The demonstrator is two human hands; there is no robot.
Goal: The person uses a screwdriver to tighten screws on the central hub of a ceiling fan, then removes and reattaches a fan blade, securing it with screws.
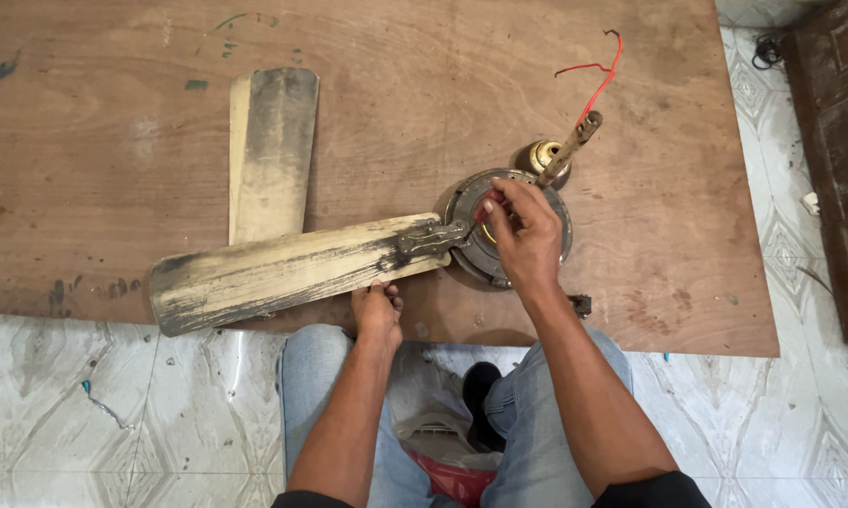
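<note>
Plywood, brown and scuffed, lies under everything we're working on, a big sheet (pixel 113 141) resting on the pale patterned tile floor (pixel 85 414). Our right hand (pixel 524 240) sits on top of the ceiling fan motor housing (pixel 464 202), fingers curled together and pinched on something small at the hub; we cannot tell what it is, only that a bit of red shows at the fingertips. Just beyond that hand the fan's down rod (pixel 574 143) sticks up at a tilt, with a brass-coloured cup (pixel 537 152) at its base and a red wire (pixel 601 77) trailing out of the top.

Our left hand (pixel 378 306) is down at the near edge of the attached fan blade (pixel 283 271), fingers tucked under the grimy cream metal and the thumb side against its rim, gripping the blade. That blade runs away from the left hand toward the motor, joined there by a dark bracket (pixel 430 239) just beside our right hand.

Farther out past the left hand, a second blade (pixel 273 155) lies loose on the plywood, its near end tucked under the attached one.

Our knees in blue jeans (pixel 316 376) sit below both hands, a small dark piece (pixel 581 304) lies by the right wrist.
</note>
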